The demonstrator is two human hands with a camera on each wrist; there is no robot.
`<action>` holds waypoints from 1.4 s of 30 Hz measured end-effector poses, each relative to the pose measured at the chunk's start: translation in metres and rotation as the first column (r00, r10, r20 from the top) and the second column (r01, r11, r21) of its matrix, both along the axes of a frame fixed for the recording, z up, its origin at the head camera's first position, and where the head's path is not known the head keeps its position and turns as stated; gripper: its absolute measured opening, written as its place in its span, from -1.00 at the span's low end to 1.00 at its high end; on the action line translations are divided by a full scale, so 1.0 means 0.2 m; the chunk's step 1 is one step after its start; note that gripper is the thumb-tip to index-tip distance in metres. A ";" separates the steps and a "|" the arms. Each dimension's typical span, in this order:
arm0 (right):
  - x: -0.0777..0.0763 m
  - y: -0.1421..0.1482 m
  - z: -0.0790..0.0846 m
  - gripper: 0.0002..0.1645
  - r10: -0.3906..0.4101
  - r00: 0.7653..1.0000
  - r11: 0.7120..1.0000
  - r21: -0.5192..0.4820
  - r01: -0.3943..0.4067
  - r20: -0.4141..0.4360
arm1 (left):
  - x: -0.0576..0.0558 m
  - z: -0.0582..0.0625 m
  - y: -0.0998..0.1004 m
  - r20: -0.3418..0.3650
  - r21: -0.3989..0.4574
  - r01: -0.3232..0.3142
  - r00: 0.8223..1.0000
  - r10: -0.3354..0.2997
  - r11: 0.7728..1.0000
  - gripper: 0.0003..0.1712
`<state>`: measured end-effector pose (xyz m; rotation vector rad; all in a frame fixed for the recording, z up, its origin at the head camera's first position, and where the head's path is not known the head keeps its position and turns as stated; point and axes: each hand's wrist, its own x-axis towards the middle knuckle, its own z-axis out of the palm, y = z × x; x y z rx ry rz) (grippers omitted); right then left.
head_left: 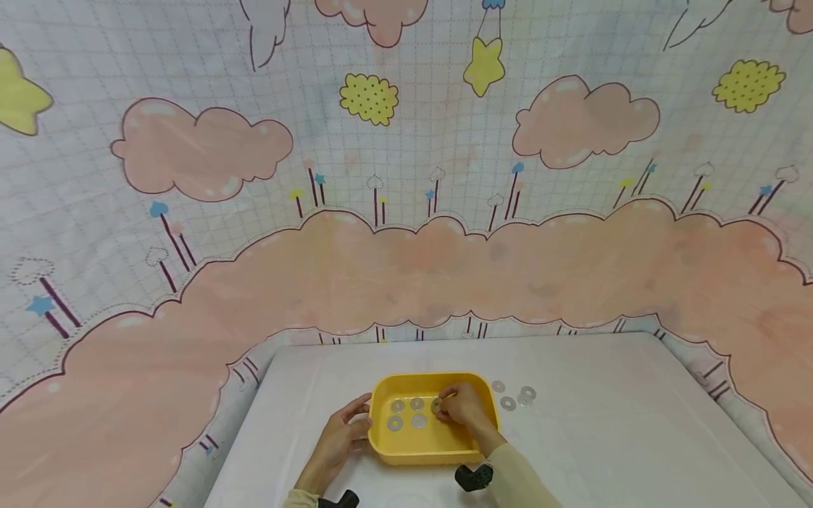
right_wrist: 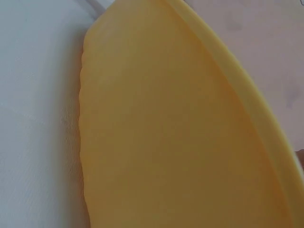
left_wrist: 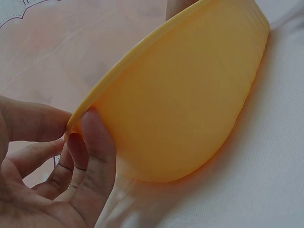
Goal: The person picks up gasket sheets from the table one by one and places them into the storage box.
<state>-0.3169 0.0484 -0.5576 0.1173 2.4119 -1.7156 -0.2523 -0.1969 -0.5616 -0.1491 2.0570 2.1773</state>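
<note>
A yellow plastic tray [head_left: 432,458] stands on the white table, and several flat metal washers [head_left: 395,422] lie spread over the left part of its floor. My left hand [head_left: 339,437] pinches the tray's left rim between thumb and fingers, which the left wrist view shows closely against the tray wall [left_wrist: 180,95]. Inside the tray, right of those washers, my right hand [head_left: 466,407] holds another washer [head_left: 436,405] at its fingertips, down by the floor. In the right wrist view the tray's outer wall [right_wrist: 152,114] fills the picture and hides the hand's work.
Several more washers [head_left: 508,403] lie on the table just beyond the tray's right edge, some overlapping. The white tabletop [head_left: 610,423] extends to both sides. Behind it hangs a cloth [head_left: 406,275] printed with clouds and stars.
</note>
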 end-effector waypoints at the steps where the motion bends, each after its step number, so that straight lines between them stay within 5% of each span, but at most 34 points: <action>1: 0.00 0.00 0.00 -0.81 0.004 1.000 1.000 0.005 -0.004 -0.007 | 0.00 0.00 0.00 0.000 0.000 0.000 1.000 0.000 1.000 -0.25; 15: 0.02 0.02 0.02 -0.79 0.019 0.988 0.980 0.197 0.011 -0.152 | -0.02 -0.01 0.00 0.003 0.006 0.009 1.000 -0.009 1.000 -0.25; 23: 0.06 0.09 0.09 -0.77 0.058 0.972 0.998 0.033 -0.052 -0.228 | -0.02 -0.01 0.00 0.004 0.006 0.009 1.000 -0.009 1.000 -0.26; 42: 0.12 0.21 0.30 -0.82 0.010 0.955 0.997 -0.065 -0.030 -0.298 | -0.05 -0.01 0.00 -0.002 0.002 0.006 1.000 -0.006 1.000 -0.26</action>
